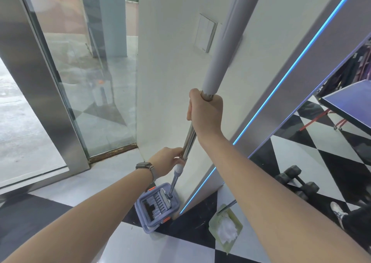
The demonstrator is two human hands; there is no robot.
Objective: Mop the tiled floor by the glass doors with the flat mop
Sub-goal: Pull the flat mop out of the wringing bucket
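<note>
Both hands, left hand (170, 160) & right hand (204, 112), grip chrome mop pole (188, 138); head in bucket (148, 216).

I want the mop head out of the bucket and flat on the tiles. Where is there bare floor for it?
Free: the grey tiles between the glass door sill and the bucket, and the dark tile left of the bucket. Crowded: right of the bucket, a green dustpan, then dumbbells by the lit wall edge.

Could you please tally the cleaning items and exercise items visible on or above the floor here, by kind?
Flat mop: 1
Mop bucket: 1
Green dustpan: 1
Dumbbells: 2
Table tennis table: 1
Total: 6
</note>
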